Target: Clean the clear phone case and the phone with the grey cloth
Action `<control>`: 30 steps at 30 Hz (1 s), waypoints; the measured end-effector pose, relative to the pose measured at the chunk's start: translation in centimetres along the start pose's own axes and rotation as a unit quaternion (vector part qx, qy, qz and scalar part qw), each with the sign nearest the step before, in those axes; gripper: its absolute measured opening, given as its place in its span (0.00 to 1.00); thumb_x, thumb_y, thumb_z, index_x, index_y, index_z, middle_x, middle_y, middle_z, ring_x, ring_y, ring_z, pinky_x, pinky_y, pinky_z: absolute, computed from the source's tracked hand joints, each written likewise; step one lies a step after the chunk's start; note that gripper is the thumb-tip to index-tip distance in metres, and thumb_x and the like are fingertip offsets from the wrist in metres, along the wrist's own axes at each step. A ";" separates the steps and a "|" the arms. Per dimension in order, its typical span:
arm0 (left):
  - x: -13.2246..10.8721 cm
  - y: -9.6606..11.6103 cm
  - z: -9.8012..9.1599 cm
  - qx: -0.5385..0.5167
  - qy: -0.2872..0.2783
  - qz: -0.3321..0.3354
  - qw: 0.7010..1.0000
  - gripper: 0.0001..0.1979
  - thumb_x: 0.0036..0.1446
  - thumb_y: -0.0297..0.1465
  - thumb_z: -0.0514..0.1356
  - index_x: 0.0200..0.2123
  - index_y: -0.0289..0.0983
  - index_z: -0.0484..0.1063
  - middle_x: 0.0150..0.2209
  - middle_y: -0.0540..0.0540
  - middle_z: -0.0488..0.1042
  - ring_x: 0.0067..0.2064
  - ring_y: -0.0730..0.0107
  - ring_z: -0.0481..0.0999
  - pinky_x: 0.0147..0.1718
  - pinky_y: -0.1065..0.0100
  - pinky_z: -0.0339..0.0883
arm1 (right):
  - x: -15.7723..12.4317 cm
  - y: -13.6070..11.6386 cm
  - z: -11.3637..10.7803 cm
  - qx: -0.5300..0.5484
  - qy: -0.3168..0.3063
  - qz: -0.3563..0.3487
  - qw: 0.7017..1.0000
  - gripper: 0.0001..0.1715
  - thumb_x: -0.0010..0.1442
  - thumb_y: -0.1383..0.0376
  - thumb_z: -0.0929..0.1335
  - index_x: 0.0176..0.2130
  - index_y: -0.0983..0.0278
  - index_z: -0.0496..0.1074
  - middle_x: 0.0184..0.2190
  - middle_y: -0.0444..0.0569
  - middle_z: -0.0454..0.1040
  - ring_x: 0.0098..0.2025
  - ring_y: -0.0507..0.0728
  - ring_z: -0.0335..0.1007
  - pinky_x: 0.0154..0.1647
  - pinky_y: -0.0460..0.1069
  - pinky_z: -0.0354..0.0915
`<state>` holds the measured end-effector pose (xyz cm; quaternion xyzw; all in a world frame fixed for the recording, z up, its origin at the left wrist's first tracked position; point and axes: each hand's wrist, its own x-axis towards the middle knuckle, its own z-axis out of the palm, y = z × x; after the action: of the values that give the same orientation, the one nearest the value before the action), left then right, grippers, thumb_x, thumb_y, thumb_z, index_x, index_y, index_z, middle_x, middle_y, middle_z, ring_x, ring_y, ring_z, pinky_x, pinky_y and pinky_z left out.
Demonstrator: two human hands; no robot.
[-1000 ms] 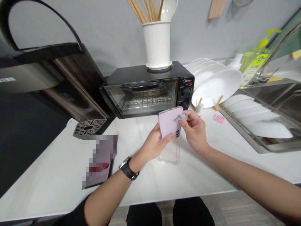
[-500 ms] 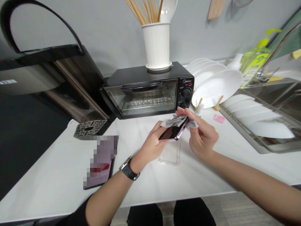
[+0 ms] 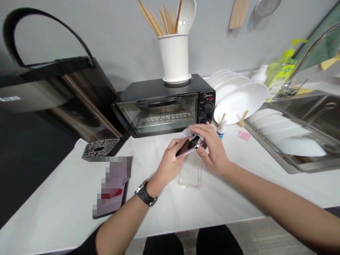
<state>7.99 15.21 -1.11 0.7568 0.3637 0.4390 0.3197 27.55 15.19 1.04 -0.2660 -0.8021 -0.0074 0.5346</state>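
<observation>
A phone with a pinkish edge (image 3: 186, 149) is tilted above the white counter, gripped at its left end by my left hand (image 3: 170, 162). At its right end my right hand (image 3: 214, 148) presses a grey-white cloth (image 3: 189, 132) against the phone; the fingers hide part of the cloth. Beneath the phone a clear phone case (image 3: 190, 174) lies flat on the counter. Just behind my right hand stands a small spray bottle (image 3: 221, 129) with a blue label.
A black toaster oven (image 3: 164, 113) carries a white cup (image 3: 174, 58) of chopsticks. Left are a coffee machine (image 3: 79, 102) and a tablet (image 3: 113, 187). Right are white plates (image 3: 241, 101), a pink note (image 3: 244, 135), bowls (image 3: 297, 146) and a sink (image 3: 318, 113).
My right hand has moved left with the cloth and now wraps closer round the phone's right end. The spray bottle shows more fully. The view has shifted slightly.
</observation>
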 end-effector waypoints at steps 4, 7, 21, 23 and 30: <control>-0.2 -0.6 0.1 0.018 0.004 -0.009 1.000 0.16 0.66 0.23 0.57 0.53 0.40 0.77 0.46 0.45 0.73 0.50 0.62 0.75 0.52 0.62 0.69 | -0.2 -0.4 0.2 -0.002 -0.060 -0.094 0.994 0.33 0.77 0.53 0.55 0.76 0.57 0.48 0.65 0.55 0.71 0.72 0.64 0.62 0.75 0.67 0.52; -0.2 -0.5 0.2 0.026 0.004 -0.013 1.000 0.12 0.66 0.23 0.57 0.47 0.39 0.78 0.43 0.45 0.74 0.48 0.62 0.75 0.50 0.62 0.70 | -0.1 0.1 0.0 -0.018 -0.066 -0.087 0.994 0.31 0.77 0.57 0.56 0.75 0.57 0.49 0.65 0.55 0.71 0.70 0.64 0.64 0.75 0.66 0.53; 0.1 0.3 -0.2 0.052 0.020 -0.002 0.998 0.06 0.65 0.26 0.60 0.36 0.37 0.76 0.40 0.47 0.73 0.42 0.66 0.75 0.42 0.67 0.70 | 0.4 1.1 -0.2 -0.078 -0.044 -0.058 0.994 0.26 0.76 0.48 0.57 0.58 0.61 0.67 0.49 0.56 0.77 0.54 0.64 0.73 0.69 0.66 0.57; 0.0 0.4 -0.2 0.057 0.005 -0.002 0.998 0.07 0.66 0.28 0.60 0.33 0.37 0.75 0.36 0.48 0.70 0.38 0.68 0.73 0.37 0.69 0.67 | 0.7 1.6 -0.5 -0.091 -0.035 -0.057 0.994 0.28 0.75 0.44 0.56 0.49 0.60 0.71 0.41 0.53 0.79 0.44 0.62 0.74 0.63 0.63 0.63; -0.2 0.6 -0.4 0.074 0.008 0.005 0.997 0.09 0.62 0.20 0.59 0.40 0.39 0.74 0.43 0.47 0.75 0.45 0.65 0.76 0.44 0.66 0.71 | 0.6 0.5 -0.6 0.083 -0.049 -0.076 0.992 0.27 0.78 0.50 0.54 0.52 0.60 0.73 0.44 0.53 0.80 0.48 0.61 0.76 0.54 0.60 0.70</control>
<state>7.70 14.74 -0.52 0.7767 0.3935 0.4186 0.2581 28.13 15.68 1.68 -0.1593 -0.8429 0.0316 0.5130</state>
